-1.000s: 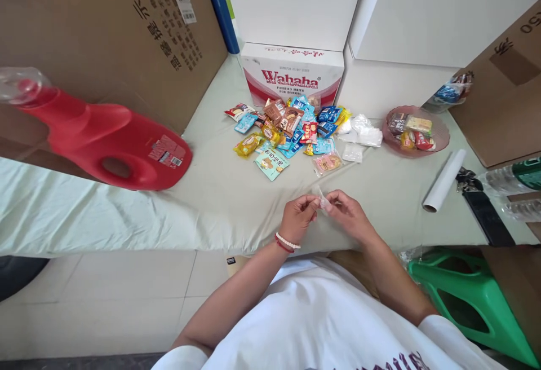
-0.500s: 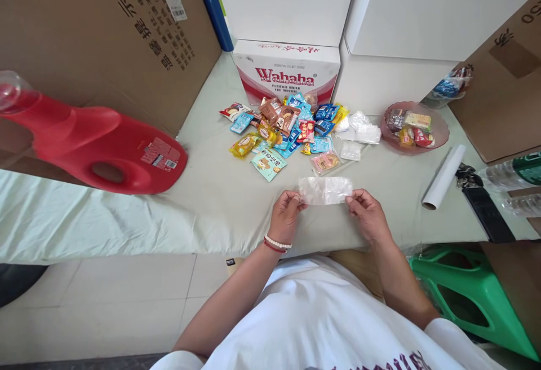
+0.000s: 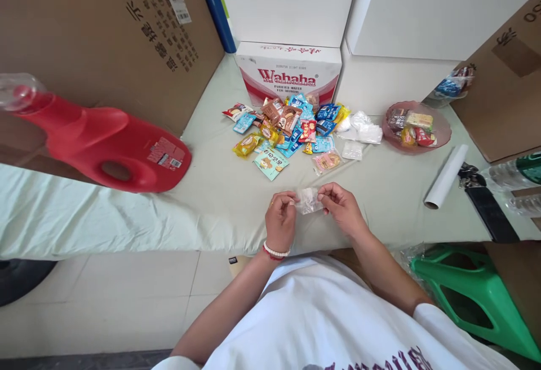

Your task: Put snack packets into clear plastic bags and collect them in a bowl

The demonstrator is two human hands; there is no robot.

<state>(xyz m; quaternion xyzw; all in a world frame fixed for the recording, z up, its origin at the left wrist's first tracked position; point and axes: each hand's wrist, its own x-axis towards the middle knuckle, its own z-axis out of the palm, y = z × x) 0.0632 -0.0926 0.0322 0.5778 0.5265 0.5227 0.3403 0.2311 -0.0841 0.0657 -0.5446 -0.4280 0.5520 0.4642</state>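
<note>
Reckoned from the clear plastic piece between the hands, a pink see-through bowl sits at 2 o'clock, holding a few wrapped snacks, among them a dark, a pale and a red packet. Behind it, also toward 2 o'clock, a clear tub holds blue wrapped items, partly hidden. At 12 o'clock stands a Wahaha carton, its contents out of sight; the pile of colourful snack packets lies just before it. The red jug, at 10 o'clock, is opaque.

The left hand is at 8 o'clock of the piece, fingers curled, thumb and fingertips pinching its near-left end; white and red bracelets circle the wrist. The right hand, at 3 o'clock, pinches the opposite end between thumb and fingers. Both grips are narrow. The piece is crumpled and sits near the table's front edge; whether it touches the cloth I cannot tell.
</note>
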